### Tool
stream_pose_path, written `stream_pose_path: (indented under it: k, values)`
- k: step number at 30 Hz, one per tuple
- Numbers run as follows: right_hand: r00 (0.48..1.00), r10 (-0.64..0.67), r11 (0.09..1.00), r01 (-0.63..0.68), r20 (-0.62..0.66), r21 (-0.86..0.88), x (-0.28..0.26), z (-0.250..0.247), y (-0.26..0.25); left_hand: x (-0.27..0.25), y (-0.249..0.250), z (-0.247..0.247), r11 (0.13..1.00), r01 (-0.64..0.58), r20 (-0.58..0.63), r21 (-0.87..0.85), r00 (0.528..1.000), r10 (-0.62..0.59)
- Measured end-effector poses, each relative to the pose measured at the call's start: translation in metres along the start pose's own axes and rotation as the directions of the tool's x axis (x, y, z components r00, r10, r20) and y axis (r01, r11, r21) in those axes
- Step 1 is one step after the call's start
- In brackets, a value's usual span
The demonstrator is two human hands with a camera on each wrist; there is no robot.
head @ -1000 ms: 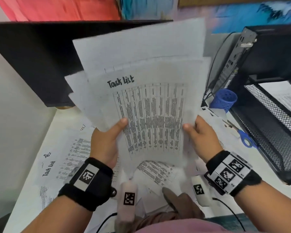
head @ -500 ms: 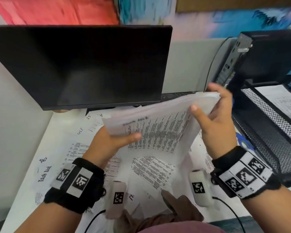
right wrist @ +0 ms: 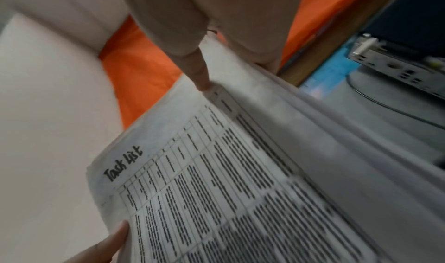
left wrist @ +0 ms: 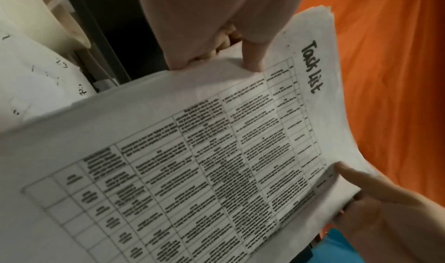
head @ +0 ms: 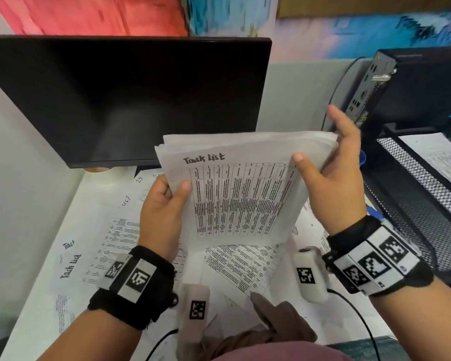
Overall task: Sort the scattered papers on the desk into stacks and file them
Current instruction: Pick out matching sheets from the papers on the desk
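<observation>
Paper stack (head: 242, 183), topped "Task List", sits above the desk (head: 37, 282), pinched at each side edge by left hand (head: 162, 217) and right hand (head: 331, 183). Squaring looks underway; filing likely next, rightward to tray (head: 414, 204).

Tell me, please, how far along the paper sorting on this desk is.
Roughly midway. Done: some printed sheets already lie in the black mesh tray. In hand: the left hand and the right hand hold a stack of Task List sheets above the desk, gripping its two sides. Left: loose Task List pages are spread on the white desk, unstacked and unfiled.
</observation>
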State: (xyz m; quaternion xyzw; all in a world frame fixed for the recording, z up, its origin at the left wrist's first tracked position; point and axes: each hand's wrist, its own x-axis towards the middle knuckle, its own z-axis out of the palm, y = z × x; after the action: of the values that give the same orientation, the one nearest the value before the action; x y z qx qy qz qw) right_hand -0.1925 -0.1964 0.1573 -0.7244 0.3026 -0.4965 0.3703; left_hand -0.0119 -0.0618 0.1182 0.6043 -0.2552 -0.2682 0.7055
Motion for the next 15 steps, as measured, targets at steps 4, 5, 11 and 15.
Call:
stream_pose_path:
  k: [4,5,11,15]
  values:
    - [0.938,0.329,0.939,-0.337,0.109,0.063,-0.009,0.003,0.027,0.001,-0.001,0.003,1.000,-0.016,-0.001,0.005,1.000,0.016]
    - [0.908,0.398,0.914,-0.405,0.133,0.027,-0.012,0.005,0.033,0.000,-0.002,0.004,0.999,-0.024,0.002,0.027,1.000,0.024]
    - [0.951,0.309,0.951,-0.309,-0.003,0.028,-0.015,0.008,0.022,-0.008,0.004,0.018,0.975,-0.177,0.065,0.138,0.983,0.169]
    - [0.942,0.334,0.941,-0.335,0.025,0.046,-0.022,0.005,0.026,-0.010,0.003,0.020,0.961,-0.221,0.115,0.166,0.972,0.203]
